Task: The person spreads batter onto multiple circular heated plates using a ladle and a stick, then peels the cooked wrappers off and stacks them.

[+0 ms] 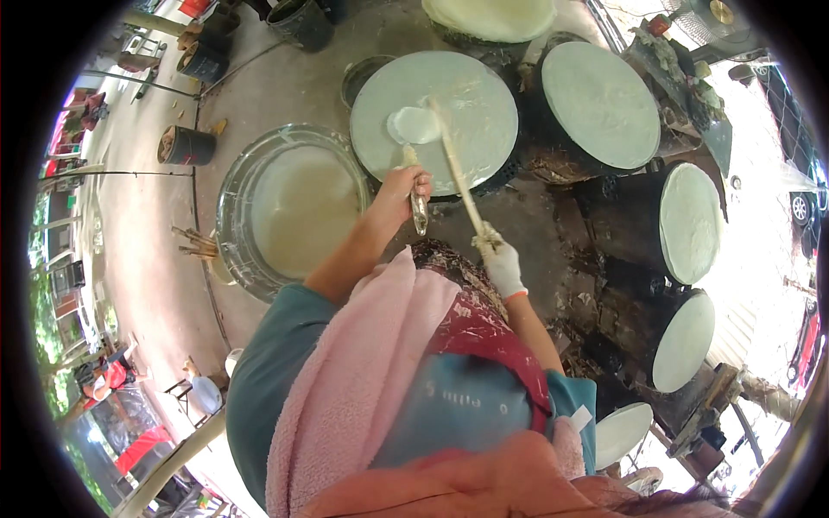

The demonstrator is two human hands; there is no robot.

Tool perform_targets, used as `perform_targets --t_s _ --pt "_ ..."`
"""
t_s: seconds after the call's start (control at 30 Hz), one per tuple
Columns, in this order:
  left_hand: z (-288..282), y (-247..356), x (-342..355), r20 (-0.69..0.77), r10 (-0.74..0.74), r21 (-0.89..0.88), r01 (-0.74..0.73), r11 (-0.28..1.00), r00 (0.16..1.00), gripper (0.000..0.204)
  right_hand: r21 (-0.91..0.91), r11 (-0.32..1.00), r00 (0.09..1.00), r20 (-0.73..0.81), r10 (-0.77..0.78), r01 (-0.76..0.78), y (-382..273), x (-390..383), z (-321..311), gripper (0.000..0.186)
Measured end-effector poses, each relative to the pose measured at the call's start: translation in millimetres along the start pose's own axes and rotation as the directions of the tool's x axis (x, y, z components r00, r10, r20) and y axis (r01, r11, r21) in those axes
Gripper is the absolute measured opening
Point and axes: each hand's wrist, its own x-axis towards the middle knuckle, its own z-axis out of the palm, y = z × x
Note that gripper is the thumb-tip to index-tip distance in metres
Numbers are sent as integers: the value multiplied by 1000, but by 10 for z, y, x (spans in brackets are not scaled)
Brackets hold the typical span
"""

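Observation:
My bare left hand (401,195) is closed around the handle of a ladle (414,127). The ladle's round bowl, coated in white batter, is over a large round pan (484,86) spread with pale batter. In my right hand (500,262), which wears a white work glove, is a long wooden stick (456,166). The stick slants away from me across the pan, its far end close beside the ladle's bowl. Whether the bowl or the stick touches the batter, I cannot tell. Left of the pan stands a wide metal basin (350,164) of cream-coloured liquid batter (302,207).
Several more round batter-topped pans curve round the right side, among them one at the upper right (600,104) and one further down (691,223). Behind the basin, wooden sticks (197,243) poke out. Dark buckets (186,146) stand on the concrete floor (259,95) at the left.

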Motion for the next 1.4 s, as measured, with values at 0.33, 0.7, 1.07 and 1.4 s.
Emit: perform_targets --t_s 0.33,0.7,1.07,1.4 --pt "-817 372 -206 615 258 -99 -251 963 745 25 207 969 961 -266 -78 136 -317 -154 -19 40" --pt "385 750 -36 715 -247 -173 507 844 654 30 18 968 708 -685 -170 250 248 -576 -816 35" --pt "2425 -410 -101 773 -369 -7 589 808 516 35 680 577 607 -708 360 452 918 -996 -3972 25" --pt "3863 -1269 -441 804 -377 32 598 801 461 37 459 659 355 -886 297 596 1030 -174 -5464 31"
